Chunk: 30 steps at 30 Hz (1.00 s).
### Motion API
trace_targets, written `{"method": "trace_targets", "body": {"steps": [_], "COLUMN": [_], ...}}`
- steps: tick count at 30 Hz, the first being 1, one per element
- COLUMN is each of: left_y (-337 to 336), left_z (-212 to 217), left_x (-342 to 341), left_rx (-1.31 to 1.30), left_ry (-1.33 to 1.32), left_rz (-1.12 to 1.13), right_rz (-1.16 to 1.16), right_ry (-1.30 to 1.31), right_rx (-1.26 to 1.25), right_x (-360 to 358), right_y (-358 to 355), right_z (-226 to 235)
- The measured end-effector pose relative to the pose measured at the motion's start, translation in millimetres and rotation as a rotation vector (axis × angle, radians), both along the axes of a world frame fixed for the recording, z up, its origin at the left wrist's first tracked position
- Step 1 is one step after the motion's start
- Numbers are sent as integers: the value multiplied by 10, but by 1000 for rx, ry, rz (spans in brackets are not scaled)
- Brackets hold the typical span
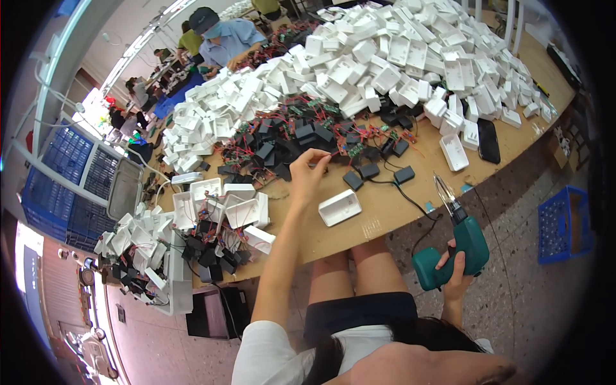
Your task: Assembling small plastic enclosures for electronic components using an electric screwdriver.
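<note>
My left hand (307, 174) reaches over the table, thumb and forefinger pinched on a thin red wire (335, 154) at the edge of a tangled heap. Beside those fingertips lies a small green circuit board (353, 151) with red wires. My right hand (455, 266) is wrapped round the grip of a green soldering gun (471, 247), held off the table's front edge with its slim metal tip pointing up toward the tabletop. An open white plastic case (340, 207) sits on the table below my left hand. Black box-shaped parts (369, 171) with cables lie just right of it.
A big pile of white cases (372, 64) fills the table's back. A black phone (488, 141) lies at the right. At the left stands a white bin (181, 269) of cases and wired parts. A blue crate (564, 224) is on the floor. Another person (228, 42) works across the table.
</note>
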<state>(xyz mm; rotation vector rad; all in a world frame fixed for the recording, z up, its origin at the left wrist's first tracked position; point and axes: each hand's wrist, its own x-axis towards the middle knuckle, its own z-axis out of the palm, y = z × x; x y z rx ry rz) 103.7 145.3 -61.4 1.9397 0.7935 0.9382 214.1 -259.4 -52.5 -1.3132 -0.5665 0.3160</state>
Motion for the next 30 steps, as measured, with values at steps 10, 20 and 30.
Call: {"method": "trace_targets", "body": {"steps": [10, 20, 30], "left_y": [-126, -924, -993], "left_z": [878, 234, -812], "left_x": [-599, -1046, -537], "left_rx": [-237, 242, 555], "left_ry": [-651, 38, 293], "left_rz": [90, 219, 294], "right_rz": [5, 75, 316], "right_ry": [18, 35, 18], "right_rx": [25, -61, -209], "right_x": [-251, -151, -88], "right_y": [-133, 211, 681], "right_z": [242, -261, -883]}}
